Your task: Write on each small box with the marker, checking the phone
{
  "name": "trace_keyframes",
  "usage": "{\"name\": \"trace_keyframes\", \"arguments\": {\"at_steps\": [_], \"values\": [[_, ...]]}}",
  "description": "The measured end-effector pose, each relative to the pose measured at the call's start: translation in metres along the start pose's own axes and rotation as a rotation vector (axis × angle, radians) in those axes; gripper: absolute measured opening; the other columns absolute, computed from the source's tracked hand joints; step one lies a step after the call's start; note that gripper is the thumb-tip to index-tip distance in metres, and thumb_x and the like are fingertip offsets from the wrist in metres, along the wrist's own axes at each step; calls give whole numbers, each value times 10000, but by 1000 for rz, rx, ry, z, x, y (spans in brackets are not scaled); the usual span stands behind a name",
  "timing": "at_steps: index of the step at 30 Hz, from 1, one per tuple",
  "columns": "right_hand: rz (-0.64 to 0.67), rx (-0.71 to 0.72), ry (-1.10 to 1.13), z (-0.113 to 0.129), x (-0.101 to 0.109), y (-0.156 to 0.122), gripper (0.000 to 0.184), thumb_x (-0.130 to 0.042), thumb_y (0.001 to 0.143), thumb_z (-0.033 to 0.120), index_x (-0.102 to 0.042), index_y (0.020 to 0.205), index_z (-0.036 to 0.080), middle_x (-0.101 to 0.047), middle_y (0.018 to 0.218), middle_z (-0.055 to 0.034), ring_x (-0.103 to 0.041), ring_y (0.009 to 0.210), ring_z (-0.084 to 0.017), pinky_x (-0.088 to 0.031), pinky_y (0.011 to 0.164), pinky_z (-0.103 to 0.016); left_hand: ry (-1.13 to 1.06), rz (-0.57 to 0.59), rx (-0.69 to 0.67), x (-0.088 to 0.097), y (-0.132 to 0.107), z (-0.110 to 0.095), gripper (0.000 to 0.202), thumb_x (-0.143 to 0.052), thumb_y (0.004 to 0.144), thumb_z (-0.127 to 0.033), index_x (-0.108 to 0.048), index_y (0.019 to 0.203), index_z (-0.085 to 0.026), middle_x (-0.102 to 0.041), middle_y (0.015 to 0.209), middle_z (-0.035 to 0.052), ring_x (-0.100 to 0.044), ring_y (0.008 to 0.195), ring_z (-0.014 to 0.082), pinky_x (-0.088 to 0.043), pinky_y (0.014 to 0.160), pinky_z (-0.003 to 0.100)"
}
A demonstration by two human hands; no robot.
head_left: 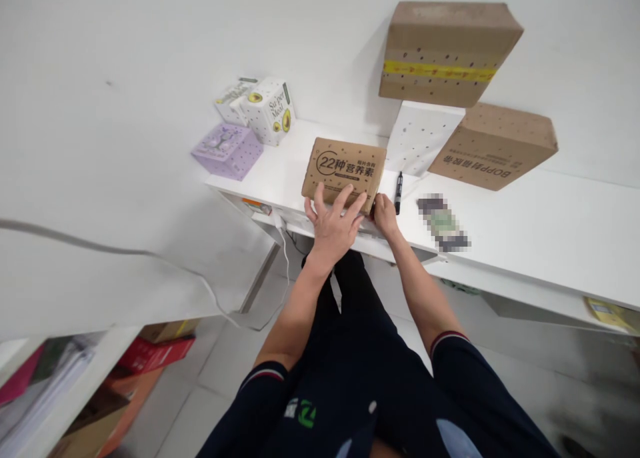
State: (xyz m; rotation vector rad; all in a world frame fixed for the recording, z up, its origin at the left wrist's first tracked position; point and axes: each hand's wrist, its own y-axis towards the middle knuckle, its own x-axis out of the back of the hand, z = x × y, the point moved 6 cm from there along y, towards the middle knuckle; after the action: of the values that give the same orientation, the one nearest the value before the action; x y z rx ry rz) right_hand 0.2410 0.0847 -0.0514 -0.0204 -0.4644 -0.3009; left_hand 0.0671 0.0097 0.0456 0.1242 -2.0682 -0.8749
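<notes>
A brown printed box sits on the white desk (near the front edge). The left hand lies open on its 6 o'clock side. The right hand grips its 4 o'clock corner, with a black marker at 3 o'clock.

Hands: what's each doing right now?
Left hand: open, fingers spread flat on the brown box.
Right hand: at the box's corner; grip cannot be told.

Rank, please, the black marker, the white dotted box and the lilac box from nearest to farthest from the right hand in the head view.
1. Black marker, just to the right of the right hand.
2. White dotted box, farther back and to the right.
3. Lilac box, far off to the left.
</notes>
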Motion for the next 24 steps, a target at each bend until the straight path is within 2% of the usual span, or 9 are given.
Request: {"name": "trace_keyframes", "arguments": {"at_steps": [3, 8, 11, 14, 16, 18, 20, 22, 24], "values": [[32, 5, 6, 0, -2, -3, 400, -270, 1002, 506, -421, 715, 273, -531, 562, 0, -518, 607, -195, -410, 651, -315, -10, 6, -18, 6, 7, 2, 395, -626, 913, -295, -668, 1293, -398, -613, 1422, 24, -169, 1528, 436, 33, 1177, 742], [61, -2, -36, 1, -6, -5, 377, -331, 979, 458, -459, 682, 264, -553, 577, 1, -533, 611, -189, -404, 651, -304, -27, 9, 21, 4, 13, 15, 393, -595, 934, -306, -652, 1302, -433, -618, 1416, 22, -295, 1488, 416, 69, 1156, 763], [1, -13, -69, 2, -6, -8, 315, -434, 938, 487, -544, 765, 248, -569, 573, 16, -559, 607, -186, -396, 643, -294, 13, -67, 96, 3, 12, 32, 474, -662, 882, -446, -631, 1347, -361, -549, 1482, 79, -303, 1469, 431, -4, 1172, 751], [-55, 4, -93, 5, -6, -13, 241, -516, 894, 456, -586, 837, 232, -573, 582, 28, -553, 590, -175, -390, 634, -284, 63, -175, 219, 4, 7, 56, 545, -702, 819, -550, -664, 1298, -293, -497, 1502, 126, -249, 1473, 459, -91, 1168, 742], [-62, 31, -85, 7, -4, -16, 200, -529, 880, 411, -600, 857, 225, -569, 582, 34, -540, 580, -166, -403, 642, -279, 61, -204, 258, 4, 6, 71, 528, -681, 820, -591, -683, 1245, -278, -495, 1477, 134, -255, 1470, 443, -145, 1174, 714], [-83, 67, -102, 8, 6, -16, 195, -522, 882, 380, -622, 901, 214, -570, 601, 28, -535, 590, -166, -429, 668, -285, 20, -188, 225, 3, 7, 80, 509, -636, 851, -607, -679, 1223, -262, -493, 1443, 139, -327, 1442, 389, -229, 1188, 638], [-153, 106, -205, 11, 23, -14, 229, -513, 894, 357, -646, 986, 194, -616, 722, -20, -565, 671, -185, -454, 720, -309, -36, -166, 154, 3, 10, 82, 486, -598, 884, -593, -667, 1216, -244, -491, 1398, 141, -422, 1380, 323, -339, 1167, 538], [-211, 107, -391, 13, 40, -9, 300, -533, 896, 335, -650, 1118, 171, -644, 966, -112, -606, 833, -232, -471, 783, -352, -57, -170, 109, 3, 12, 81, 459, -590, 900, -568, -667, 1202, -232, -492, 1352, 139, -486, 1307, 281, -424, 1107, 461], [-189, 42, -595, 11, 52, -1, 409, -574, 882, 321, -622, 1251, 150, -585, 1176, -202, -605, 1007, -315, -476, 833, -412, -23, -202, 100, 5, 12, 75, 415, -596, 910, -531, -685, 1181, -229, -511, 1305, 138, -521, 1240, 271, -462, 1047, 431]]}}
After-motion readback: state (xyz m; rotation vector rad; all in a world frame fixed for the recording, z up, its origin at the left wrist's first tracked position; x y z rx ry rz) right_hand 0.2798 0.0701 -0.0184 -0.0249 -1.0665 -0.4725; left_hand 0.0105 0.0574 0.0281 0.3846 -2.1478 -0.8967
